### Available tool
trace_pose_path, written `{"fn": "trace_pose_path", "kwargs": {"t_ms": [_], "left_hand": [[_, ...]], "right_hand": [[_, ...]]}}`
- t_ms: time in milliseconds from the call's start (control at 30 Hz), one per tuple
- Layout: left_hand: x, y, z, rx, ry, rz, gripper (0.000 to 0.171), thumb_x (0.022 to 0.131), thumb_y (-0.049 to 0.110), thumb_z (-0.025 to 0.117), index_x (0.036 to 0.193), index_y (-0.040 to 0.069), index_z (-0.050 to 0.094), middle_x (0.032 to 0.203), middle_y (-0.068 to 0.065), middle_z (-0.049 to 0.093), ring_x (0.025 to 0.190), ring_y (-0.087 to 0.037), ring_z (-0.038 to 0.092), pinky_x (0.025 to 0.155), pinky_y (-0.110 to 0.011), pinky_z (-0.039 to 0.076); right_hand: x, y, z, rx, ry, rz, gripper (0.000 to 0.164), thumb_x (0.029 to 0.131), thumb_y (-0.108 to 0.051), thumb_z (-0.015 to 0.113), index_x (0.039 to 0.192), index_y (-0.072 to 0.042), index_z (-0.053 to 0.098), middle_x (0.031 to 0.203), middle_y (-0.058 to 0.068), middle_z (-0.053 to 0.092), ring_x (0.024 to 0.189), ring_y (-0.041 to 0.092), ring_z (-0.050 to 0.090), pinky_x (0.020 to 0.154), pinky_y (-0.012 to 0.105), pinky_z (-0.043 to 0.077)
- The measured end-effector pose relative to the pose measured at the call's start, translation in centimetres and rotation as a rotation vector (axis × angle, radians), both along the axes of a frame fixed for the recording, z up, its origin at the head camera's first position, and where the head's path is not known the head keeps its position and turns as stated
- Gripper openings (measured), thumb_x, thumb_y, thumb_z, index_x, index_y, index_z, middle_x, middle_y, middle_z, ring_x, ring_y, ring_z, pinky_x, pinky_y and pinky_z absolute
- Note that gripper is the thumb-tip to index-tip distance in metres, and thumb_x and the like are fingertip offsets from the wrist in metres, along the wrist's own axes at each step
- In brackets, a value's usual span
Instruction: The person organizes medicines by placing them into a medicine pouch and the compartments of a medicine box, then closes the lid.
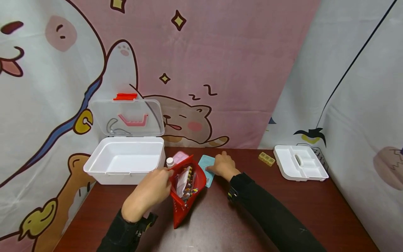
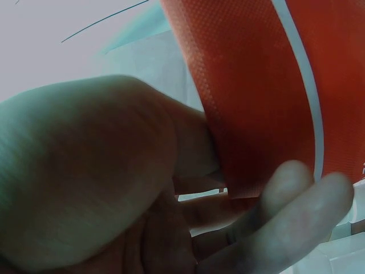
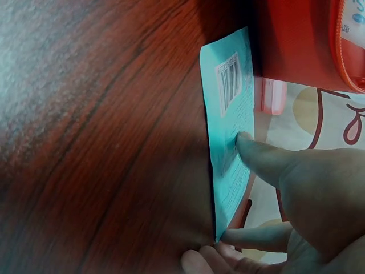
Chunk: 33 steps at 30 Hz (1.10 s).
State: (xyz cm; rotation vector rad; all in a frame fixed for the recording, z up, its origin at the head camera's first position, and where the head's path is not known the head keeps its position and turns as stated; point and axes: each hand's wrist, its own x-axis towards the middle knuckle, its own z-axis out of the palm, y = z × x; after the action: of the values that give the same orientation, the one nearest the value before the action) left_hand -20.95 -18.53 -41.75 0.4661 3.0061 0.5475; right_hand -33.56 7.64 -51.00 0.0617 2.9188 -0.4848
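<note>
My left hand (image 1: 155,187) grips the rim of a red zip pouch (image 1: 181,210), its thumb and fingers on either side of the fabric in the left wrist view. The pouch gapes upward, showing small packets and a strip of pills (image 1: 189,180) inside. To its right, my right hand (image 1: 224,166) is at a flat teal packet (image 1: 206,161) on the table. In the right wrist view the thumb lies on the packet's printed face near the barcode (image 3: 228,84), and the fingertips (image 3: 197,261) sit at its far edge.
A white box (image 1: 124,177) with its clear lid (image 1: 126,108) raised stands left. A white-capped bottle (image 1: 170,162) and a pink case (image 1: 181,156) are behind the pouch. Farther right are a yellow pill organizer (image 1: 266,159) and a white divided tray (image 1: 288,168). A printed curtain backs the table.
</note>
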Motion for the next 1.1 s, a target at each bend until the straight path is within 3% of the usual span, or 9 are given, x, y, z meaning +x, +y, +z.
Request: {"fn": "trace_pose_path", "kwargs": {"t_ms": [467, 900, 1067, 1100], "left_hand": [[0.1, -0.1, 0.0, -0.006, 0.027, -0.01, 0.025, 0.098, 0.001, 0.07, 0.121, 0.001, 0.079, 0.105, -0.011, 0.073, 0.077, -0.021, 0.057, 0.066, -0.034, 0.048], [0.1, -0.1, 0.0, -0.003, 0.044, -0.023, 0.021, 0.097, 0.001, 0.071, 0.117, 0.002, 0.079, 0.097, -0.009, 0.069, 0.075, -0.02, 0.056, 0.065, -0.034, 0.048], [0.2, -0.1, 0.1, -0.008, 0.045, -0.025, 0.022, 0.097, 0.001, 0.07, 0.117, 0.001, 0.079, 0.097, -0.009, 0.07, 0.075, -0.02, 0.056, 0.066, -0.034, 0.047], [0.2, -0.1, 0.0, -0.009, 0.044, -0.024, 0.022, 0.097, 0.001, 0.07, 0.117, 0.001, 0.079, 0.098, -0.008, 0.07, 0.075, -0.02, 0.056, 0.066, -0.035, 0.048]], "right_hand": [[0.1, 0.3, 0.0, 0.01, -0.001, 0.042, 0.061, 0.088, -0.05, 0.091, 0.123, -0.003, 0.075, 0.128, 0.017, 0.059, 0.104, 0.034, 0.064, 0.089, 0.052, 0.059], [0.0, 0.8, 0.1, 0.065, 0.018, 0.094, 0.048, 0.088, -0.049, 0.092, 0.108, -0.007, 0.078, 0.134, 0.014, 0.064, 0.098, 0.027, 0.065, 0.087, 0.05, 0.061], [-0.4, 1.2, -0.5, 0.011, 0.018, 0.098, 0.052, 0.087, -0.042, 0.094, 0.119, -0.004, 0.077, 0.128, 0.015, 0.067, 0.105, 0.03, 0.067, 0.09, 0.052, 0.061], [-0.8, 1.6, -1.4, 0.0, 0.035, 0.108, 0.058, 0.087, -0.043, 0.093, 0.124, -0.004, 0.075, 0.127, 0.016, 0.068, 0.108, 0.031, 0.067, 0.091, 0.052, 0.06]]}}
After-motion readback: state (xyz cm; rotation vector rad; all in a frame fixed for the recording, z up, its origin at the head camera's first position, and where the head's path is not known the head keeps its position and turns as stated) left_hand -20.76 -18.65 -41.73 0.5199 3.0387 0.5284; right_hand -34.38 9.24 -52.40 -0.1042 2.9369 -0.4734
